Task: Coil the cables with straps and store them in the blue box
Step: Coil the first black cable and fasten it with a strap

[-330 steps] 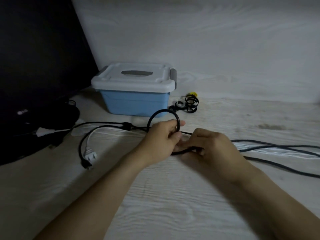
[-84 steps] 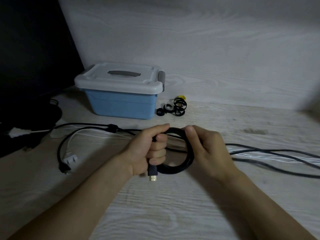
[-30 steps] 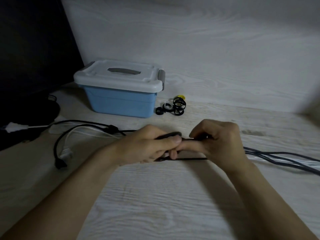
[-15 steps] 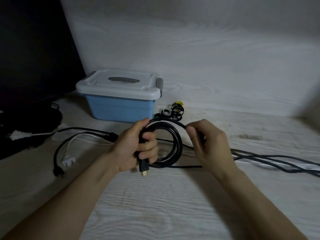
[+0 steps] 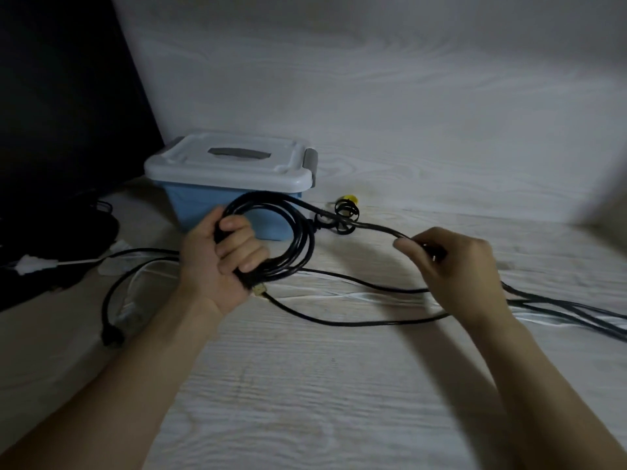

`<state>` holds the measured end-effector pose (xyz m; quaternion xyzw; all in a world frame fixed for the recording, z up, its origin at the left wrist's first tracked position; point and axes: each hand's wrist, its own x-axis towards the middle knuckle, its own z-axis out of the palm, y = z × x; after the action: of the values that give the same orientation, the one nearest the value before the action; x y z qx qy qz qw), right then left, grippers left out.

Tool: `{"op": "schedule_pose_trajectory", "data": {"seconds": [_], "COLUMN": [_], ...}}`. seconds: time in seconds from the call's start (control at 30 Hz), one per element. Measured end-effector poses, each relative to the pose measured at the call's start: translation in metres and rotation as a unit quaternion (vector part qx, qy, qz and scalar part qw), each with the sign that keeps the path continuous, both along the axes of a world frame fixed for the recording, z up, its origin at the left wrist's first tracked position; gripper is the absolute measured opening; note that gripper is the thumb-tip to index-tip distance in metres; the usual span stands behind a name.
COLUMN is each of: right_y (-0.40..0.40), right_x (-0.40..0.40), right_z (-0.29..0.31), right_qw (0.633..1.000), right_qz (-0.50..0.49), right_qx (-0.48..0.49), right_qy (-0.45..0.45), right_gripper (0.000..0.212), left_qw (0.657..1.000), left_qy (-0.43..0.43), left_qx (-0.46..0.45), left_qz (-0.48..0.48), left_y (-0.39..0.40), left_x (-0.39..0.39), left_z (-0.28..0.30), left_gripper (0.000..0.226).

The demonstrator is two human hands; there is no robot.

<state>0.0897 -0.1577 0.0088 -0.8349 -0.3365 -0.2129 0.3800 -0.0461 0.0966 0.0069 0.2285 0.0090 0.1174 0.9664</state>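
My left hand grips a coil of black cable of several loops, held upright in front of the blue box. A gold-tipped plug sticks out below my fist. My right hand pinches the same cable's free run about a hand's width to the right of the coil. The blue box has a white lid, shut, with grey latches. A small pile of black strap rings lies right of the box.
More black and white cables trail off to the right on the pale wood-grain surface. Another black cable loop with a plug lies at the left, by a white plug. A dark monitor stands at the far left.
My right hand has moved out to the right along the cable, drawing a length away from the coil. My left hand has raised the coil slightly.
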Motion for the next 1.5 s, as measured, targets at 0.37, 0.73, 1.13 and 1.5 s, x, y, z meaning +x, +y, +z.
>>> {"op": "schedule_pose_trajectory", "data": {"seconds": [0.37, 0.73, 1.13, 1.5], "right_y": [0.034, 0.05, 0.041, 0.01], "right_x": [-0.041, -0.072, -0.063, -0.038], "right_z": [-0.021, -0.021, -0.011, 0.019], "right_qw": [0.967, 0.924, 0.965, 0.971], "right_qz": [0.162, 0.328, 0.224, 0.226], "right_qx": [-0.199, -0.193, 0.021, 0.027], "right_qy": [-0.014, 0.039, -0.136, -0.072], "right_gripper": [0.027, 0.021, 0.034, 0.045], "left_qw": [0.971, 0.829, 0.598, 0.882], "left_qy": [0.09, 0.04, 0.073, 0.03], "left_qx": [-0.073, 0.473, 0.789, 0.433], "left_qz": [0.208, 0.295, 0.121, -0.184], "left_y": [-0.024, -0.071, -0.067, -0.045], "left_x": [0.0, 0.009, -0.004, -0.01], "left_z": [0.01, -0.009, -0.006, 0.004], "left_gripper": [0.049, 0.026, 0.043, 0.033]}}
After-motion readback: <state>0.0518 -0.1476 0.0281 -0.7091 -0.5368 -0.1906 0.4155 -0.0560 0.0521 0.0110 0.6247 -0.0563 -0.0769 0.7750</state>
